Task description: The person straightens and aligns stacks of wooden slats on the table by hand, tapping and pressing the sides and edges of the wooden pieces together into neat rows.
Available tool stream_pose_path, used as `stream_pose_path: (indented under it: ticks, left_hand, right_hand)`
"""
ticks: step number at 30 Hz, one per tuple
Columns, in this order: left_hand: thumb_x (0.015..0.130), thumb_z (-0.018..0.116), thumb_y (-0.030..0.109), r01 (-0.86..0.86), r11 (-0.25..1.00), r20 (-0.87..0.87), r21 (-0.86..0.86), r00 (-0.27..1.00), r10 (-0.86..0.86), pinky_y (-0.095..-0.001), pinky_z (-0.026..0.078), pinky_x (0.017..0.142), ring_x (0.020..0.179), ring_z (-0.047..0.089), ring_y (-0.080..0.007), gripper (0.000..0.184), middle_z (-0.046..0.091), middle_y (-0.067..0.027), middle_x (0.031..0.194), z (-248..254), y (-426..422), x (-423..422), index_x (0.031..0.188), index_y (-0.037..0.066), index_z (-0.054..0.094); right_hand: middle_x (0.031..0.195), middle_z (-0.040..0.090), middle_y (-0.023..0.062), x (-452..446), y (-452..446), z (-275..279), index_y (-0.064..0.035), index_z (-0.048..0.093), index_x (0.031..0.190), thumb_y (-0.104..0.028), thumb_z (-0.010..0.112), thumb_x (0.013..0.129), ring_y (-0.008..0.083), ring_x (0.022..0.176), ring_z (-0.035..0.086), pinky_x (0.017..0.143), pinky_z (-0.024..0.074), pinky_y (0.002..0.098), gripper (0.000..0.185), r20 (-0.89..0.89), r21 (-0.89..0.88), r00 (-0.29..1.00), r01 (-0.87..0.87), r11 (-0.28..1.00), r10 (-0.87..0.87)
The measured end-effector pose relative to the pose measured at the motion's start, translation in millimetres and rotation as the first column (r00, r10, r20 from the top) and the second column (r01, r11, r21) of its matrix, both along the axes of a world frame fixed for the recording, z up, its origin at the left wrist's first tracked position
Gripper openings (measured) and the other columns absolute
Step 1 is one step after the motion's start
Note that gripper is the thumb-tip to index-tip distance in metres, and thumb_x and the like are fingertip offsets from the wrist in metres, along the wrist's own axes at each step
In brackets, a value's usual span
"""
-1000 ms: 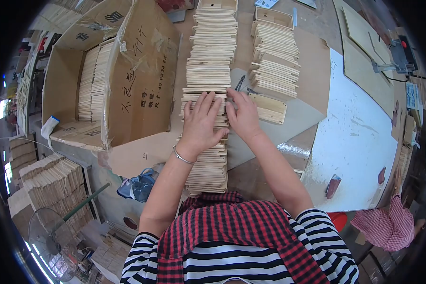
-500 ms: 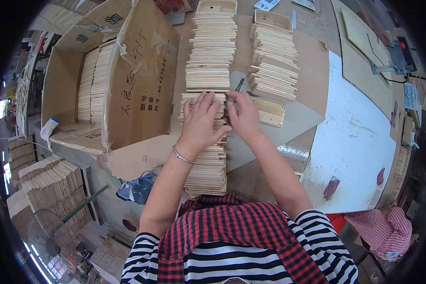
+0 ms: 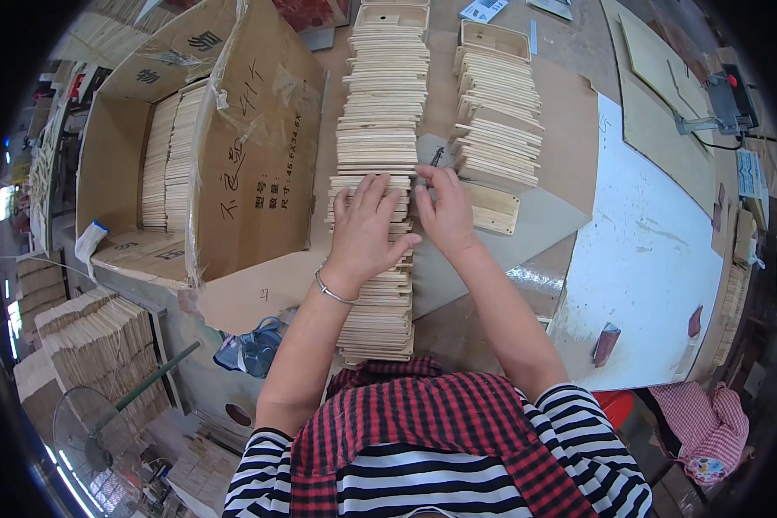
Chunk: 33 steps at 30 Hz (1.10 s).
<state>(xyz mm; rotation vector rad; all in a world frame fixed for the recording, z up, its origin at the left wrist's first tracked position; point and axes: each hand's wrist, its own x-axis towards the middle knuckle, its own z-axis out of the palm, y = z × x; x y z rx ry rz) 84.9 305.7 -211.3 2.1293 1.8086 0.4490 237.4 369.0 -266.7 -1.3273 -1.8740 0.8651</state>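
Note:
A long row of thin wooden pieces (image 3: 382, 104) runs from the top of the view down to the apron. Across its middle lies my left hand (image 3: 369, 226), fingers a little apart and pointing away from me, thumb toward the right edge. My right hand (image 3: 446, 207) is at the right side of the same row, its fingertips bent against the edge of the pieces and its thumb apart from them. Neither hand has a piece lifted. Beyond my right hand is a shorter row of wooden pieces (image 3: 498, 112), with a shallow wooden tray (image 3: 490, 208) lying flat at its near end.
An open cardboard box (image 3: 255, 147) holding wooden pieces stands at the left. A white board (image 3: 647, 250) covers the right side. Below the box are a blue bag (image 3: 255, 347), a stack of wood (image 3: 104, 345) and a fan (image 3: 86, 436). Another person's checkered sleeve (image 3: 708, 423) shows at lower right.
Both hands stay nearly in place on the row. The other person's checkered clothing at lower right has shifted, and their hand and arm no longer show there.

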Motion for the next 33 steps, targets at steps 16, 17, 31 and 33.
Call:
stream_pose_path:
  ticks: [16,17,31,33]
  left_hand:
    - [0.073,0.073,0.048,-0.028,0.996,-0.030,0.082,0.999,0.030,-0.0474,0.029,0.101,0.121,0.043,-0.0319,0.077,0.049,-0.0143,0.126,-9,23,1,0.129,0.000,0.051]
    - [0.073,0.072,0.050,-0.026,0.997,-0.030,0.078,0.999,0.028,-0.0473,0.030,0.101,0.121,0.043,-0.0323,0.078,0.049,-0.0139,0.125,-8,23,1,0.129,0.000,0.051]
    - [0.070,0.076,0.044,-0.022,0.994,-0.027,0.103,0.999,0.025,-0.0459,0.030,0.100,0.119,0.044,-0.0301,0.076,0.049,-0.0127,0.124,-8,23,0,0.127,0.000,0.052]
    - [0.070,0.076,0.044,-0.026,0.995,-0.024,0.096,0.999,0.029,-0.0460,0.030,0.100,0.119,0.044,-0.0302,0.076,0.049,-0.0127,0.124,-7,23,0,0.127,0.000,0.052]
  right_hand:
    - [0.098,0.061,0.0102,5,4,1,-0.0089,0.061,0.107,-0.010,0.059,0.083,0.0323,0.094,0.058,0.080,0.0456,0.0420,0.024,-0.041,-0.035,0.999,-0.021,0.999,0.020]
    - [0.097,0.061,0.0104,5,5,1,-0.0086,0.061,0.108,-0.010,0.059,0.083,0.0325,0.094,0.058,0.080,0.0459,0.0421,0.025,-0.052,-0.032,0.998,-0.023,0.999,0.021]
    - [0.098,0.061,0.0129,-1,10,-2,-0.0050,0.060,0.114,-0.005,0.058,0.085,0.0294,0.089,0.061,0.078,0.0492,0.0380,0.029,-0.060,0.014,0.998,-0.013,1.000,0.014]
    - [0.098,0.062,0.0100,-1,10,-3,-0.0084,0.061,0.110,-0.010,0.059,0.083,0.0313,0.093,0.060,0.078,0.0462,0.0422,0.027,-0.058,-0.025,0.998,-0.006,1.000,0.005]
